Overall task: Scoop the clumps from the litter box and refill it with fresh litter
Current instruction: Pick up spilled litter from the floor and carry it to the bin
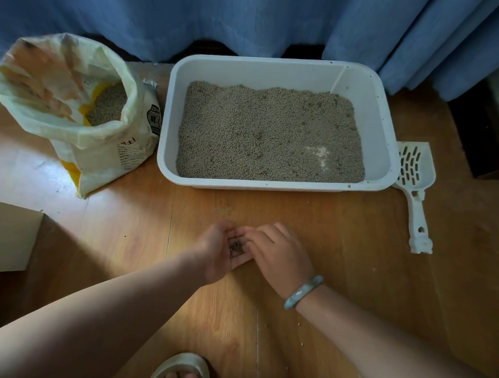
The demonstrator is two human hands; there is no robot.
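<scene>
A white litter box [386, 114] stands on the wooden floor, filled with grey-beige litter [267, 133] that has one bare white patch near its front right. An open bag of fresh litter [76, 103] stands to its left. A white slotted scoop [417, 183] lies on the floor against the box's right side. In front of the box my left hand [216, 252] is cupped palm up, holding a small pile of stray litter grains [236, 247]. My right hand [280, 255] rests beside it, fingertips touching the left palm.
Blue curtains [248, 22] hang behind the box. A pale board or box edge [9, 237] lies at the left. A few loose grains [301, 344] dot the floor near my right forearm. My sandalled foot [179, 370] shows at the bottom.
</scene>
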